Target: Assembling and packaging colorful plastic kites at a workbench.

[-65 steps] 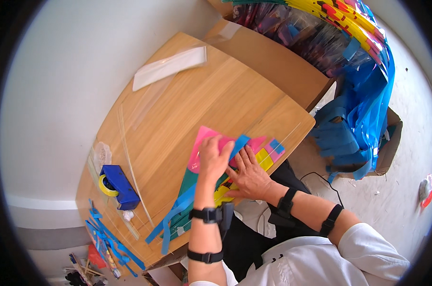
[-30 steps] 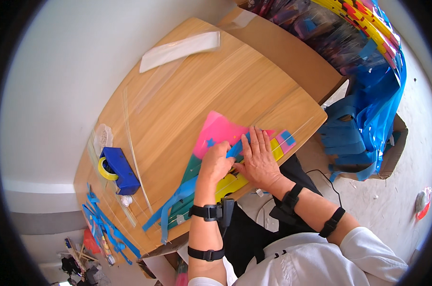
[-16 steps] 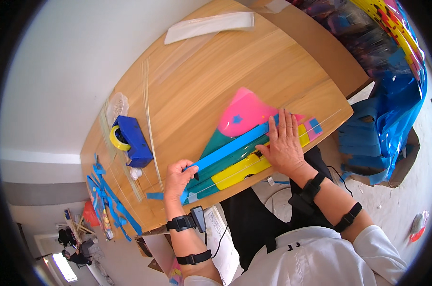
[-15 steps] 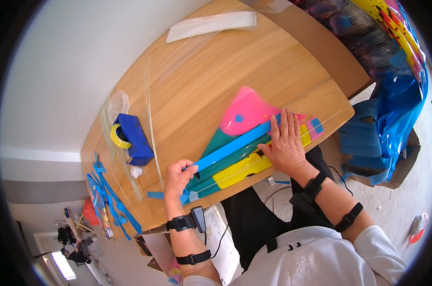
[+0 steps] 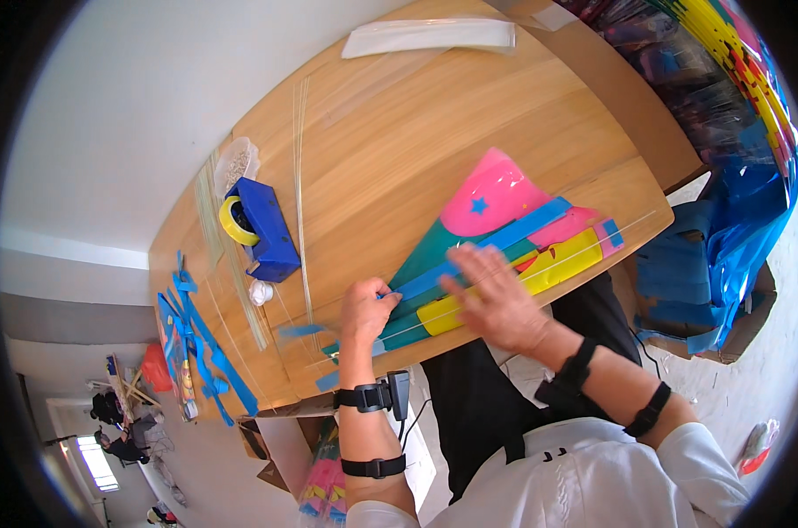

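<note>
Left hand, fingers curled, is pinching a blue strip against its thumb; the right hand, open and blurred, is extending over it, contact unclear. The strip is lying along a pink, green and yellow sheet on the table.

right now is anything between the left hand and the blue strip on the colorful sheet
Nothing visible: the left hand pinches the blue strip directly. The blurred right hand is farther along, over the colorful sheet; whether it touches is unclear.
</note>
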Tool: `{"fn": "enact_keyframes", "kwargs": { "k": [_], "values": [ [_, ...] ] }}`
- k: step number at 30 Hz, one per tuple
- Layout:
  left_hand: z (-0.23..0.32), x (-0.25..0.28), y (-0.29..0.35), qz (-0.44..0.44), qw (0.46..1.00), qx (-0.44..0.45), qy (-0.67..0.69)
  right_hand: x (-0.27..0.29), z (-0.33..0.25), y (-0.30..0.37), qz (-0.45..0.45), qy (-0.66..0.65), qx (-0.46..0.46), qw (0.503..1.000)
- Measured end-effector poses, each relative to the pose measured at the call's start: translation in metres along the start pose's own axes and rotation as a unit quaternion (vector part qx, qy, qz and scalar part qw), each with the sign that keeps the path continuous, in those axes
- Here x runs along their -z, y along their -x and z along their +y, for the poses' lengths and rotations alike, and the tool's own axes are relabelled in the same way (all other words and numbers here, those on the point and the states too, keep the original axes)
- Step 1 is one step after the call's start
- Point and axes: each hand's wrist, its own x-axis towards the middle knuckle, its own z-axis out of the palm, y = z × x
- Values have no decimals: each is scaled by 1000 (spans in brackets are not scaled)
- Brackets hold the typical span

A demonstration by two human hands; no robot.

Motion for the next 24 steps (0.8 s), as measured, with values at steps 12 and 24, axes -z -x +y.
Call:
{"fn": "enact_keyframes", "kwargs": {
  "k": [12, 24],
  "values": [
    [-34, 39, 6, -35, 995, 64, 66, -34, -48, -29, -61, -41, -29, 997],
    [-1, -4, -3, -31, 968, -23, 248, -38, -48, -28, -41, -50, 2, 998]
  ]
}}
